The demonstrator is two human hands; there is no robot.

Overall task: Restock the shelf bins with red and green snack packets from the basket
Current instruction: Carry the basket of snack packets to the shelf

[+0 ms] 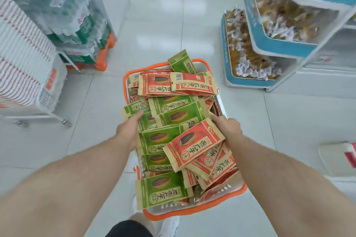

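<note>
Orange trim runs round the rim of a white basket (pixel 243 188) that sits low between two bare arms, over the pale tiled floor (pixel 163 25). It is piled high with flat snack packets. Green packets (pixel 163 188) lie at the near end and in the middle, and red packets (pixel 194 145) lie on the near right side and across the far end.

On the basket's left side is the left hand (pixel 128 131). Its fingers are stretched out flat and press on a green packet. The right hand (pixel 229 128) is at the right side, and its fingers go down under the packets, so I cannot tell if they grip anything.

Farther off on the right stands a blue and white shelf (pixel 258 36) with bins full of small yellow and white sweets. On the left is a white wire rack (pixel 48 100), and behind it are wrapped green packs (pixel 77 15) on an orange stand.
</note>
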